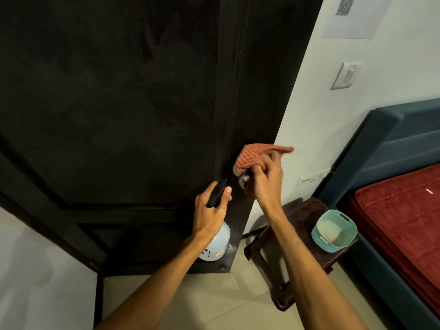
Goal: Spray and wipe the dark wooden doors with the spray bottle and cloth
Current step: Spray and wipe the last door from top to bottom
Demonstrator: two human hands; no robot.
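Against the dark wooden door (114, 103), the right hand (266, 184) bunches the cloth (252, 157) around the knob (244, 180), probably to polish it; the left hand (209, 210) grips the spray bottle (217, 244), nozzle aimed doorward.

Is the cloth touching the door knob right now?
Touching. The head view shows the cloth draped over the top of the metal knob, with the right hand pressing it there; no gap shows between them.
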